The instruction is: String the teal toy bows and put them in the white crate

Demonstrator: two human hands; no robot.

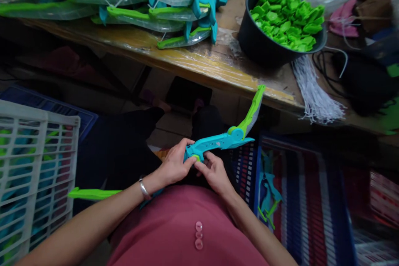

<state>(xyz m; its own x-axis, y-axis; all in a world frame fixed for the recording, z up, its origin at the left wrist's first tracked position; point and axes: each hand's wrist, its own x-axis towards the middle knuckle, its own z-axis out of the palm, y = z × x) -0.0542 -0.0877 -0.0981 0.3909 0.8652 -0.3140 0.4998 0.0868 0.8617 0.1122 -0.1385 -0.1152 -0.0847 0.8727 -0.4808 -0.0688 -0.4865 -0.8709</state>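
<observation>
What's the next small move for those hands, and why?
Probably a light thumb press on the small green piece, to check that it is firm. It shows at the held end of the blue-and-green part; the left hand grips that end, and the right hand has its thumb close by. Whether it is fully seated, I can't tell.
</observation>
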